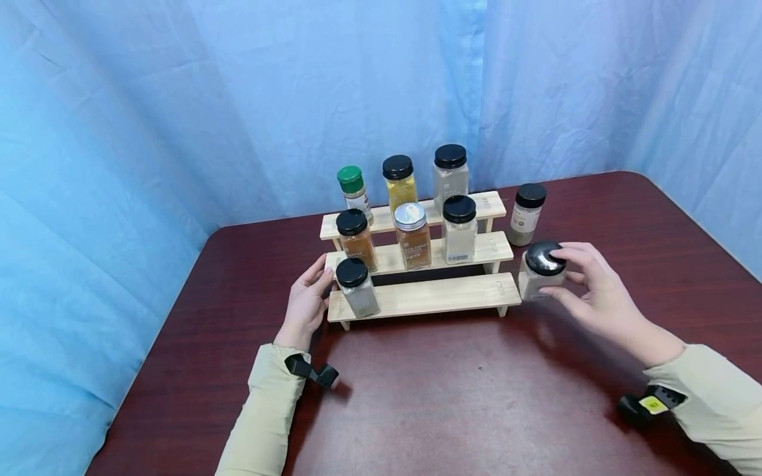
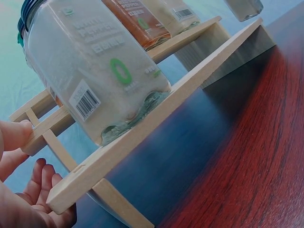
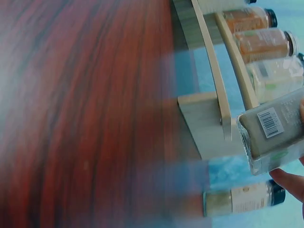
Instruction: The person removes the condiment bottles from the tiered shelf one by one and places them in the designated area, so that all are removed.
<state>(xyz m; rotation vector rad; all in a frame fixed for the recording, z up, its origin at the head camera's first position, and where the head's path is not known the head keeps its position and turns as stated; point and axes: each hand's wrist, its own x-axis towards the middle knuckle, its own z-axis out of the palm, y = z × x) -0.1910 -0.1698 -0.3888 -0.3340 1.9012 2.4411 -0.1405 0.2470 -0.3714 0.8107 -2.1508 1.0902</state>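
Am watching right hand (image 1: 595, 291) pinching black-lidded square glass jar of grey powder (image 1: 540, 272), upright, just right of three-tier pale wooden rack (image 1: 440, 294); bare bottom shelf lying left of grip. Left hand (image 1: 306, 304), fingers relaxed, bracing rack's left end beside similar grey-powder jar (image 1: 356, 287).

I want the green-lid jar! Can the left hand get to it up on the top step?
Probably yes: the left hand rests at the rack's left end, and the green-lid jar stands at that end, though black-lidded jars stand on the lower steps.
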